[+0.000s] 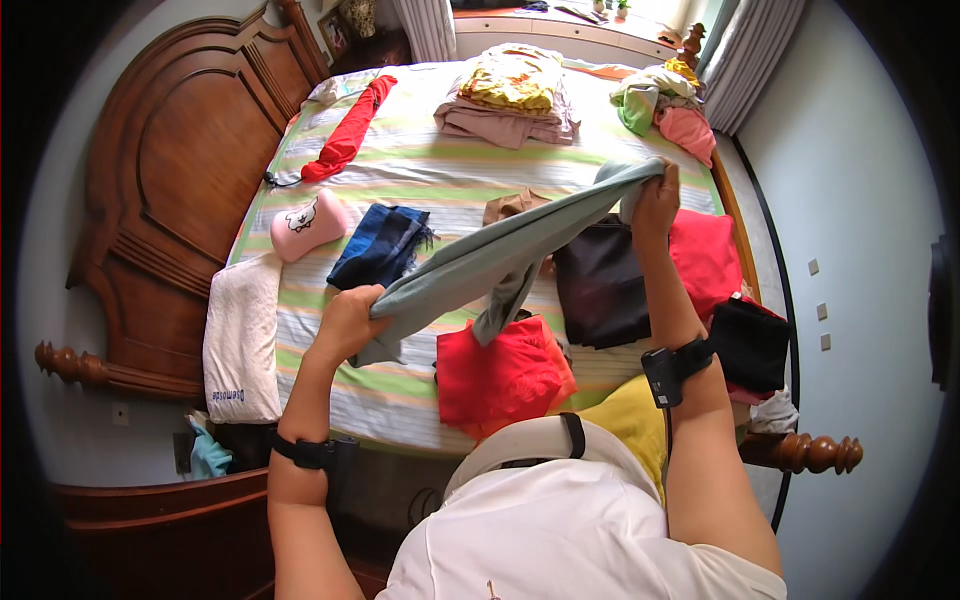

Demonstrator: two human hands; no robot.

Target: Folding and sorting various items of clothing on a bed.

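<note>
A grey-green knit garment is stretched in the air above the bed, slanting up to the right. My left hand grips its lower left end, and my right hand holds its upper right end. One part hangs down over a red folded cloth. Below the raised cloth lie a black folded item and a partly hidden brown cloth. A blue plaid fringed scarf lies folded beyond my left hand.
Pink cushion, white pillow and long red bag lie left on the striped bedsheet. Folded bedding is at the far side, crumpled clothes far right. Red and black cloths lie right; a wooden headboard stands left.
</note>
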